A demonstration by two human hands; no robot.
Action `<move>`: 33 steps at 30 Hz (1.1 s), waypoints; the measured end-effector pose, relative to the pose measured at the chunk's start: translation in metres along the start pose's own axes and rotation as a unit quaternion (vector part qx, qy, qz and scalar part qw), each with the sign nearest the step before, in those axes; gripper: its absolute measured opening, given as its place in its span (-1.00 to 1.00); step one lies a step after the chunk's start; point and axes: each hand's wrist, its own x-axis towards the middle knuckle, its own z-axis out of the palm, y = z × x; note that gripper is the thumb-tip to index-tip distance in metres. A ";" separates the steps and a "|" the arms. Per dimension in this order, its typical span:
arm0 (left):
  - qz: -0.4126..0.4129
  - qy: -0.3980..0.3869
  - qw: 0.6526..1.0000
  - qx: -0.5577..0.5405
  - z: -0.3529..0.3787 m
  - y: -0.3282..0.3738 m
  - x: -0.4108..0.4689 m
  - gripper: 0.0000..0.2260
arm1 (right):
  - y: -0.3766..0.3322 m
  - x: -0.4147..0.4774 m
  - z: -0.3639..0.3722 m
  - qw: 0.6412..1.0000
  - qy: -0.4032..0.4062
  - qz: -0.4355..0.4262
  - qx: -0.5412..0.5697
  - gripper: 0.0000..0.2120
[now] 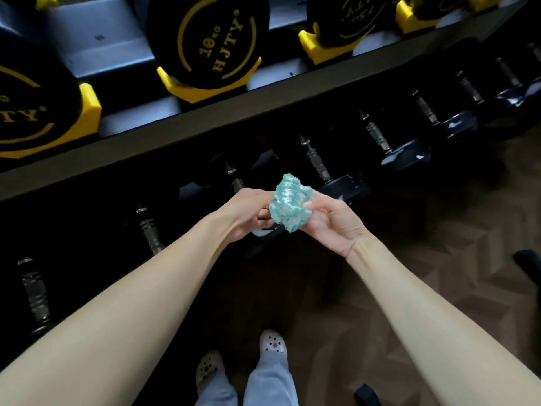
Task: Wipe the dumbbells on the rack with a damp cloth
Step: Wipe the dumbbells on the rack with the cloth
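A crumpled teal cloth (289, 206) is held between both hands above the lower rack tier. My left hand (248, 212) grips its left side with curled fingers, and my right hand (330, 221) pinches its right side, palm turned up. Just under the hands lies a black dumbbell (341, 187) with a ridged metal handle; wet streaks shine on its near head. Several more black dumbbells (407, 155) line the lower tier. On the upper tier, a black 10 kg dumbbell (209, 39) with yellow lettering sits in a yellow cradle (175, 86).
The rack's dark front rail (205, 124) runs diagonally between the two tiers. Brown patterned wood floor (439, 259) spreads to the right. My feet in pale clogs (272, 345) stand close to the rack. A dark object (527, 262) sits at the right edge.
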 end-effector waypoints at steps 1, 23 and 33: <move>-0.008 0.004 1.000 0.006 0.004 0.003 0.003 -0.94 | -0.005 0.001 -0.004 1.000 0.005 -0.005 0.007 -0.61; -0.024 0.360 0.921 0.149 -0.040 -0.042 0.051 -0.75 | 0.004 0.060 -0.067 0.665 0.263 -0.002 -0.699 -0.65; -0.054 0.330 0.938 0.087 -0.054 -0.082 0.057 -0.65 | 0.029 0.078 -0.062 0.721 0.274 -0.019 -0.636 -0.71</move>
